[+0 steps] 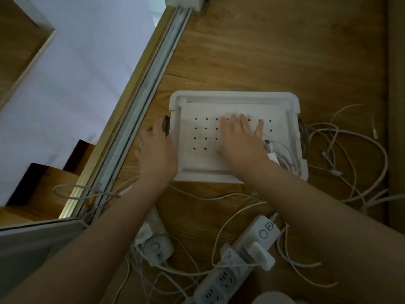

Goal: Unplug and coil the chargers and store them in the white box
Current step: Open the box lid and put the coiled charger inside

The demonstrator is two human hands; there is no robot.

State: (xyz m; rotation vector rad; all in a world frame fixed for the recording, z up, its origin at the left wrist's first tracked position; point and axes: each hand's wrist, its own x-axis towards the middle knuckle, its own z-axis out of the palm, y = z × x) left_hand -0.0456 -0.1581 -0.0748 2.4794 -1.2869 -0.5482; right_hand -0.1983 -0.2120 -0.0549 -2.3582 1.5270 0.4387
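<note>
The white box lies on the wooden floor, its bottom dotted with small square holes. Inside, my right hand rests flat with fingers spread, holding nothing. A white coiled charger lies in the box's right end beside my wrist. Against the box's left outer wall is my left hand, fingers apart, near a dark handle. Two white power strips lie nearer me: one at centre right with a white charger plugged in, another partly hidden under my left forearm.
Loose white cables tangle on the floor to the right of the box and around the power strips. A metal sliding-door track runs diagonally at the left, with a white surface beyond. Another cable loop crosses the track.
</note>
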